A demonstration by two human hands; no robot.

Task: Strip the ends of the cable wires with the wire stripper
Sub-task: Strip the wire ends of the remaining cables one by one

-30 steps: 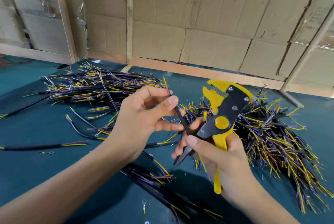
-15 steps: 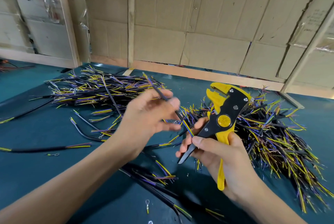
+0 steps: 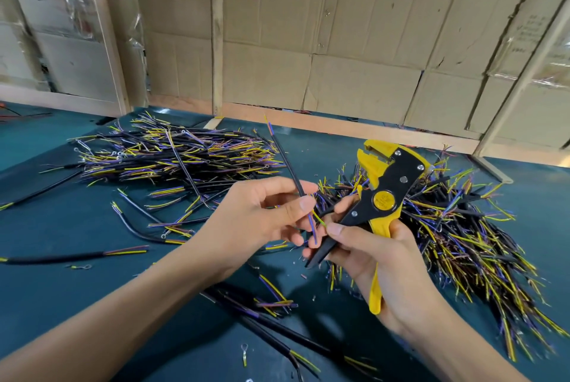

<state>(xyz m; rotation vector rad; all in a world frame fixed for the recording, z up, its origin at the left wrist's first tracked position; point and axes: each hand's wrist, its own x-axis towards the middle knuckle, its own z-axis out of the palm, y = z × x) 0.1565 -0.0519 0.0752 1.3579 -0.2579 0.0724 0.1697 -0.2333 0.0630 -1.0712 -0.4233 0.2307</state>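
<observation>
My left hand [image 3: 262,215] pinches a black cable [image 3: 285,162] between thumb and fingers. The cable slants up and away, and its purple and yellow wires [image 3: 314,222] hang down below my thumb. My right hand [image 3: 379,261] grips the yellow and black wire stripper [image 3: 385,193] by its handles, jaws pointing up. The right thumb tip touches the yellow wire end. The stripper's jaws hold nothing.
A large pile of black cables with yellow and purple ends [image 3: 172,153] lies at the back left of the teal table [image 3: 61,233]. A second heap [image 3: 462,227] spreads behind and right of the stripper. Loose cables [image 3: 277,332] and small ring terminals [image 3: 244,350] lie near me. Cardboard walls [image 3: 339,42] stand behind.
My left hand has turned the cable over, so one end now points up and away and the other wire ends hang down by my right thumb. The stripper has barely moved.
</observation>
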